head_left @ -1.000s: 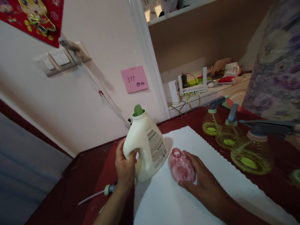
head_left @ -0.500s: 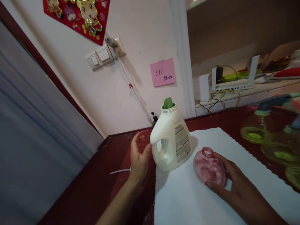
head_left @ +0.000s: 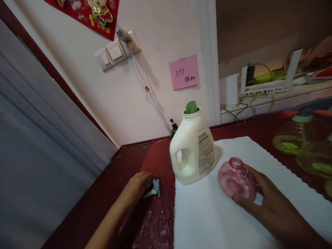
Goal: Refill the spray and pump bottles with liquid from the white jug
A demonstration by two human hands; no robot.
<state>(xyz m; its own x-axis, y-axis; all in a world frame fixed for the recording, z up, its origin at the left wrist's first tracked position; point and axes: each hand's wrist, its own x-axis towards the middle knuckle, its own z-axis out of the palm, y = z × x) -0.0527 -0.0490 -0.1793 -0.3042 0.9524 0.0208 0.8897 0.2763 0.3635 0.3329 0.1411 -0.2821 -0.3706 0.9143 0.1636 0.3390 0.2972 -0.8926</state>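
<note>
My right hand has its fingers and thumb round a pink see-through bottle. The bottle's threaded neck is uncapped, and it is upright or slightly tilted over the white sheet. On the dark red tabletop to the left, my left hand is closed round a spray head, whose grey nozzle and pale green part stick out beyond the fingers. The rest of the spray head is hidden by the hand. Between my hands stands a large cream detergent jug with no cap and a green spout.
A white sheet lies under the jug. Clear spray bottles with yellow-green liquid stand at the right. A small dark pump bottle is behind the jug, by the wall. A white router sits on the shelf, with cables hanging down.
My left hand has moved down and left from beside the jug and closed on the spray head. The right hand still holds the pink bottle. The view has shifted slightly.
</note>
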